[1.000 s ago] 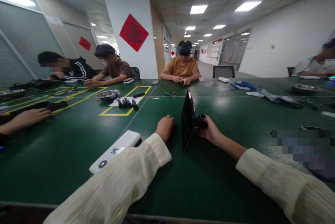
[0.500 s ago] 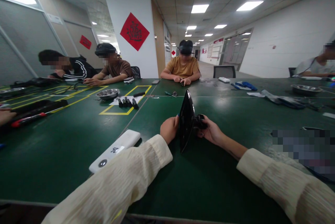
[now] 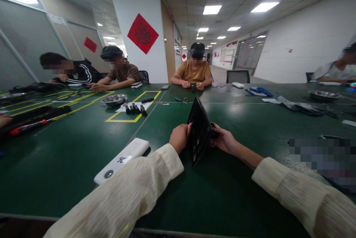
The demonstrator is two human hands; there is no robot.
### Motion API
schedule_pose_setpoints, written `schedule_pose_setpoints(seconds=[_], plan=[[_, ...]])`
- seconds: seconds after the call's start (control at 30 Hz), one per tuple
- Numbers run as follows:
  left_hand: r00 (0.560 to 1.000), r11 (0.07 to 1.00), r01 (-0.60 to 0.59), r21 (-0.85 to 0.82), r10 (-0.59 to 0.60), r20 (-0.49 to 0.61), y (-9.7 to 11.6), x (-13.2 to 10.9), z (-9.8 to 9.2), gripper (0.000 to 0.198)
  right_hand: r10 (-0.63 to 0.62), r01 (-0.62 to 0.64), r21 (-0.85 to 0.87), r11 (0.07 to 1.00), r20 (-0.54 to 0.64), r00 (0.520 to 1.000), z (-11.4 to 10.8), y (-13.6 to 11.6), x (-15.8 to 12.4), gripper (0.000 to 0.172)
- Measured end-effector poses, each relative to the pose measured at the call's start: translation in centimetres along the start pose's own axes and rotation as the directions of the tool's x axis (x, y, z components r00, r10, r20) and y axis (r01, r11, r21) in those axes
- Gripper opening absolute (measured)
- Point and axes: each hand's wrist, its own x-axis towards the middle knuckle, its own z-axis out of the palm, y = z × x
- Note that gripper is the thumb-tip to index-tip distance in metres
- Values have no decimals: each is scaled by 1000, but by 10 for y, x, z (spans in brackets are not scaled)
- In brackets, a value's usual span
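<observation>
Over the green table [image 3: 217, 197], the right hand [image 3: 224, 141] is grasping a black mount [image 3: 213, 130] behind the dark panel [image 3: 199, 130], which is leaning between both hands. The left hand [image 3: 178, 137] is holding the panel's left edge. One white device [image 3: 125, 156] is lying beside the left sleeve [image 3: 144, 175].

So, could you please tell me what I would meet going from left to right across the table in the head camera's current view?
Red-handled tool, white device marked 26, left hand, black panel, right hand, blue item, metal bowl.
</observation>
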Motion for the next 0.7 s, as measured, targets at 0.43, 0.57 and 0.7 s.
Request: schedule_pose_setpoints(seconds=[0.43, 0.57, 0.7], plan=[[999, 986, -32, 162, 26, 42, 4, 2, -7, 40, -12, 13, 25, 1000, -36, 999, 3, 0, 0, 24], [995, 971, -18, 238, -7, 104, 5, 4, -9, 40, -12, 14, 30, 999, -63, 998, 2, 1, 3, 21], [992, 966, -27, 255, -6, 128, 6, 4, -9, 42, -27, 31, 43, 999, -83, 996, 0, 2, 5, 21]])
